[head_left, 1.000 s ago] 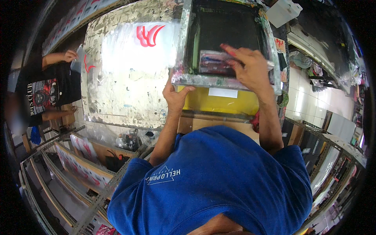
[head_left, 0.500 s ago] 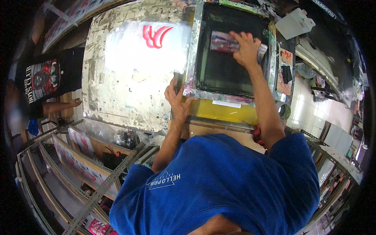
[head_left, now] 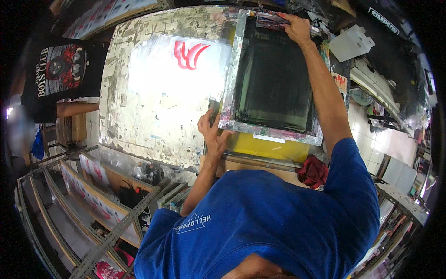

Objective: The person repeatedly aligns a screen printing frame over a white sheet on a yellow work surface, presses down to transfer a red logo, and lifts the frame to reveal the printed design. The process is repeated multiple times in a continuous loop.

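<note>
A silkscreen printing screen (head_left: 274, 83) with dark mesh and a paint-stained frame lies on the worktable. At its far end my right hand (head_left: 297, 29) is closed on a squeegee (head_left: 272, 21), a wide, flat, ink-smeared tool lying across the mesh. My left hand (head_left: 213, 135) grips the screen's near left corner, thumb along the near edge and fingers up beside the left edge. To the left of the screen lies a glossy white sheet (head_left: 158, 65) with red curved strokes (head_left: 190, 55). A yellow surface (head_left: 267, 148) shows under the near edge.
The pale worktable (head_left: 139, 125) is stained with paint. A white plastic jug (head_left: 351, 43) stands at the far right, and a dark red cloth (head_left: 312, 172) lies by my right side. Another person in a black shirt (head_left: 65, 74) is at the left. A metal rack (head_left: 116, 232) holds printed boards (head_left: 88, 190).
My right hand has moved the squeegee away from me, from the upper middle of the mesh to the far end. My left hand stays at the same corner. The red cloth shows more fully.
</note>
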`<move>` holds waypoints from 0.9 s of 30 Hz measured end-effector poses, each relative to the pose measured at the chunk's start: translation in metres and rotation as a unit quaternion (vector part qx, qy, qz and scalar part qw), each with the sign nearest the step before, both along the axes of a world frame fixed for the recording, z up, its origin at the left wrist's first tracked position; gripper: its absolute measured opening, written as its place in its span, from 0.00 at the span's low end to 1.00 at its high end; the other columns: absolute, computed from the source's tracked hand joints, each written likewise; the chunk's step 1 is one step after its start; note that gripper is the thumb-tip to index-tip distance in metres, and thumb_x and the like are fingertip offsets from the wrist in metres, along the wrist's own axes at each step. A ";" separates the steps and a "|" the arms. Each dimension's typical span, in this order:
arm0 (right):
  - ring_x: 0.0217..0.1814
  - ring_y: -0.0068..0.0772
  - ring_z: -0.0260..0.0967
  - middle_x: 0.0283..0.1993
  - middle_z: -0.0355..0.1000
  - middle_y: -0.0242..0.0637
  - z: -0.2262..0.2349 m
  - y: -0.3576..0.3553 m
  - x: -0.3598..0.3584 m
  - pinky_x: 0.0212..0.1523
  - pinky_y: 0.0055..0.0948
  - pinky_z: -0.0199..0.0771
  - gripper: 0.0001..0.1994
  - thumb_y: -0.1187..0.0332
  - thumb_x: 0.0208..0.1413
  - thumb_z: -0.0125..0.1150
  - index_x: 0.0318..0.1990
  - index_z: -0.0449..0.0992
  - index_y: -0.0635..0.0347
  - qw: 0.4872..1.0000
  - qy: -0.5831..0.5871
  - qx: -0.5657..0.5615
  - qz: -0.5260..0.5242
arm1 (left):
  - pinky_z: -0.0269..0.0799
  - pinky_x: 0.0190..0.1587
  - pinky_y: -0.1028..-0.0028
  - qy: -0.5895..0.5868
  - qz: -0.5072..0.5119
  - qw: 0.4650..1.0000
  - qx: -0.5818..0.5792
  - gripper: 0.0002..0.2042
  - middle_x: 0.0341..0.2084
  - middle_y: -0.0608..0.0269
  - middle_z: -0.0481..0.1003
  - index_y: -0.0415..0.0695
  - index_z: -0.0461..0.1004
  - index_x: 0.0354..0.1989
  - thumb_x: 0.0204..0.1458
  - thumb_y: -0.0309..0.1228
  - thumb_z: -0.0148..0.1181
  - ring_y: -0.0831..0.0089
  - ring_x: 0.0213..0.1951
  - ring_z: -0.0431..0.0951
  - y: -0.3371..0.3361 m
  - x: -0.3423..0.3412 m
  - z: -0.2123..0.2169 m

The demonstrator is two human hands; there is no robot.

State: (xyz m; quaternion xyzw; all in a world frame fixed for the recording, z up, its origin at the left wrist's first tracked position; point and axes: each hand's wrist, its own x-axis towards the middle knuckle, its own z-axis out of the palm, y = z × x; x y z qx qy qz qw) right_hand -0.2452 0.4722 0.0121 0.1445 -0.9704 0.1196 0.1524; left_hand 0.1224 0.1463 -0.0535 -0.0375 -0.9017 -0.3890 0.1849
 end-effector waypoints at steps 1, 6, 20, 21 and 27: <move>0.52 0.50 0.73 0.51 0.78 0.40 0.004 0.001 0.001 0.48 0.38 0.71 0.25 0.66 0.52 0.65 0.59 0.76 0.28 0.999 -0.035 -0.011 -0.001 | 0.54 0.63 0.55 -0.011 -0.005 1.000 -0.004 0.33 0.61 0.47 0.65 0.41 0.76 0.57 0.40 0.40 0.75 0.50 0.62 0.60 -0.001 0.001 0.000; 0.51 0.34 0.75 0.52 0.79 0.37 0.002 0.045 0.030 0.50 0.29 0.71 0.26 0.72 0.53 0.66 0.61 0.75 0.43 0.959 -0.094 -0.268 -0.015 | 0.59 0.60 0.60 -0.045 0.032 0.995 0.080 0.31 0.51 0.48 0.72 0.37 0.75 0.56 0.37 0.26 0.72 0.53 0.55 0.66 0.014 0.004 0.001; 0.37 0.41 0.71 0.33 0.72 0.35 0.194 -0.058 0.275 0.38 0.39 0.68 0.25 0.67 0.46 0.66 0.56 0.79 0.37 0.978 0.193 -0.025 0.075 | 0.64 0.59 0.67 0.128 0.094 0.952 0.261 0.20 0.47 0.52 0.73 0.30 0.73 0.51 0.50 0.23 0.66 0.62 0.53 0.70 0.039 -0.076 0.151; 0.39 0.42 0.70 0.36 0.74 0.35 0.209 -0.055 0.265 0.45 0.40 0.67 0.26 0.71 0.49 0.64 0.58 0.78 0.36 0.989 0.122 -0.042 0.068 | 0.63 0.62 0.66 0.115 0.065 0.931 0.339 0.24 0.50 0.51 0.72 0.29 0.71 0.55 0.50 0.24 0.68 0.61 0.56 0.69 0.039 -0.089 0.162; 0.21 0.26 0.66 0.29 0.80 0.37 0.276 -0.041 0.195 0.24 0.28 0.68 0.24 0.65 0.44 0.54 0.50 0.82 0.60 0.990 0.068 -0.122 0.021 | 0.68 0.54 0.63 0.004 0.125 0.946 0.299 0.22 0.44 0.56 0.76 0.35 0.74 0.52 0.53 0.35 0.69 0.64 0.50 0.74 0.029 -0.130 0.109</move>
